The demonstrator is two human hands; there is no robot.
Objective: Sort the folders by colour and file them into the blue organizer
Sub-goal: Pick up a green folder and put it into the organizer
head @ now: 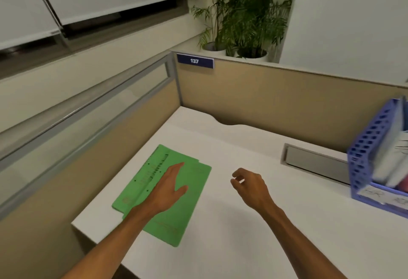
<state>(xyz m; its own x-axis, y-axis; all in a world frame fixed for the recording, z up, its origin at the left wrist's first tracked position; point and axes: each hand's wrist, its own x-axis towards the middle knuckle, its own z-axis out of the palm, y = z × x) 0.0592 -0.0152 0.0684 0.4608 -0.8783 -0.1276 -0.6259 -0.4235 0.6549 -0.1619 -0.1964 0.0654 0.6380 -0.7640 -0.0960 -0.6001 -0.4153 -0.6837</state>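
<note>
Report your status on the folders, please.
Left hand flat on green folders. Right hand empty, loosely curled. Blue organizer far right, partly filled. Nothing between.

The blue organizer (pixel 373 157) is blurred, cut off at right.

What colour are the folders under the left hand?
Green, seen in the head view: folders beneath the left hand.

I saw green folders (pixel 170 219) and a white desk (pixel 242 223). The organizer (pixel 366 146) was blue with a grid of holes, the partition (pixel 265 93) tan, the sign (pixel 195 60) navy with white digits.
</note>
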